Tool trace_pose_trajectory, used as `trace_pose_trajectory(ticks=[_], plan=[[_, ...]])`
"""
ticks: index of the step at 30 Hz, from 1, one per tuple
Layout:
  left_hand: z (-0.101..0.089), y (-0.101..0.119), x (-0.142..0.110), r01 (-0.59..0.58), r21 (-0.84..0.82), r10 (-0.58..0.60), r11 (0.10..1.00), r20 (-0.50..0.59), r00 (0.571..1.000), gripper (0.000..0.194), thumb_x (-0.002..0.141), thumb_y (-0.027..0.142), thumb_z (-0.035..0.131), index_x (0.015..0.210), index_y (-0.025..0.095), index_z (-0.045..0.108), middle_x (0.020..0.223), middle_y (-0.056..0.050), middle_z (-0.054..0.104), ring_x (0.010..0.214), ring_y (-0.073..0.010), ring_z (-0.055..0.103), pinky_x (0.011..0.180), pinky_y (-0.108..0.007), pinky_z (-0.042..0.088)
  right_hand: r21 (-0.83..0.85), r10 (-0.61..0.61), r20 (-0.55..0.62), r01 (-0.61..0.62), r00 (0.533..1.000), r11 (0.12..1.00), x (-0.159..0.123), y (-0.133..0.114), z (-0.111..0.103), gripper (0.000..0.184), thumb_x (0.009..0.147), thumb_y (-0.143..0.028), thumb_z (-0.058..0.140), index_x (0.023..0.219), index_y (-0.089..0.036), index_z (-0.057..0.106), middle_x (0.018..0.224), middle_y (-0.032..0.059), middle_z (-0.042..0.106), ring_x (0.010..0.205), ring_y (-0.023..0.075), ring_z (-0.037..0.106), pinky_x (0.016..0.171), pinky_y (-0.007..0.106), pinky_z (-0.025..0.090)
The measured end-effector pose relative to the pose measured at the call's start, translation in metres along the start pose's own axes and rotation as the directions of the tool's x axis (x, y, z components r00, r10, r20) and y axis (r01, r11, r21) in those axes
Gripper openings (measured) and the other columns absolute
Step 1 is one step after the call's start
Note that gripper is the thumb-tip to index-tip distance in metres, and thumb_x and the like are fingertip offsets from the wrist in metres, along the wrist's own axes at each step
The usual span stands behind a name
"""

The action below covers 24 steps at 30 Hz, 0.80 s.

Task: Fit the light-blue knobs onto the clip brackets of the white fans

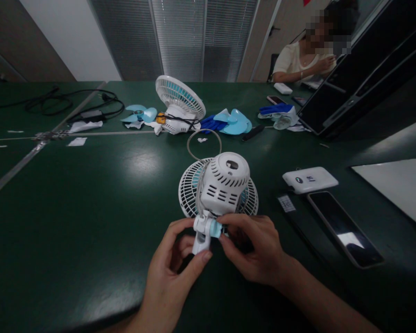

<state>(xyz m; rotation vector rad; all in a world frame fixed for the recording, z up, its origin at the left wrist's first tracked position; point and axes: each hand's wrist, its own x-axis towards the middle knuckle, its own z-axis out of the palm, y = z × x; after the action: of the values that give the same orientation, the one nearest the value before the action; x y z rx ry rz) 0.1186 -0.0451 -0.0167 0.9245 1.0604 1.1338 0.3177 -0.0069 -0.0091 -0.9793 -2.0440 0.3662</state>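
Note:
A small white fan [222, 187] lies face down on the dark green table [90, 208], motor housing up, its round grille against the tabletop. My left hand [175, 273] is closed round the fan's white mounting bracket [201, 233] from the left. My right hand [251, 249] pinches the light blue knob [215, 228] on the side of that bracket with thumb and fingers. Both hands sit at the near side of the fan.
A second white fan [178, 104], blue fan blades [234, 121], blue gloves [275, 110] and a loose ring [204, 144] lie further back. A white power bank [310, 179] and a black phone [345, 229] lie to the right. Black cables [72, 104] at far left. Another person [307, 58] sits at far right.

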Motion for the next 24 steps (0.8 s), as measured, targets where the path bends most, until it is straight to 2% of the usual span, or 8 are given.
trace_pose_trajectory(ticks=[9, 14, 24], plan=[[-0.0003, -0.0003, 0.0016, -0.008, -0.011, 0.008, 1.0, -0.005, 1.0, 0.041, 0.084, 0.027, 0.081, 0.12, 0.027, 0.061, 0.092, 0.003, 0.074, 0.083, -0.0089, 0.07, 0.078, -0.014, 0.055, -0.002, 0.009, 0.008, -0.009, 1.0, 1.0, 0.0007, 0.0001, 0.0003, 0.022, 0.091, -0.024, 0.067, 0.112, -0.021, 0.06, 0.066, -0.0085, 0.056, 0.051, 0.0066, 0.056, 0.052, 0.023, 0.042], [-0.0006, -0.0018, 0.0012, -0.004, -0.017, 0.004, 1.0, -0.002, 1.0, 0.042, 0.084, 0.026, 0.082, 0.12, 0.028, 0.061, 0.101, 0.002, 0.074, 0.085, -0.0084, 0.071, 0.079, -0.014, 0.055, 0.002, -0.003, 0.011, 0.003, 1.0, 1.0, 0.0015, -0.0014, -0.0002, 0.016, 0.092, -0.025, 0.067, 0.106, -0.021, 0.061, 0.066, -0.008, 0.058, 0.051, 0.0062, 0.055, 0.051, 0.022, 0.041], [-0.0021, -0.0031, -0.0011, -0.005, 0.01, 0.005, 1.0, -0.01, 1.0, 0.043, 0.084, 0.027, 0.082, 0.121, 0.027, 0.061, 0.106, 0.001, 0.072, 0.086, -0.009, 0.07, 0.082, -0.016, 0.056, -0.015, -0.016, -0.007, 0.016, 1.0, 1.0, 0.0057, -0.0007, 0.0009, 0.006, 0.095, -0.025, 0.064, 0.098, -0.02, 0.061, 0.067, -0.0069, 0.061, 0.052, 0.006, 0.056, 0.052, 0.022, 0.041]])
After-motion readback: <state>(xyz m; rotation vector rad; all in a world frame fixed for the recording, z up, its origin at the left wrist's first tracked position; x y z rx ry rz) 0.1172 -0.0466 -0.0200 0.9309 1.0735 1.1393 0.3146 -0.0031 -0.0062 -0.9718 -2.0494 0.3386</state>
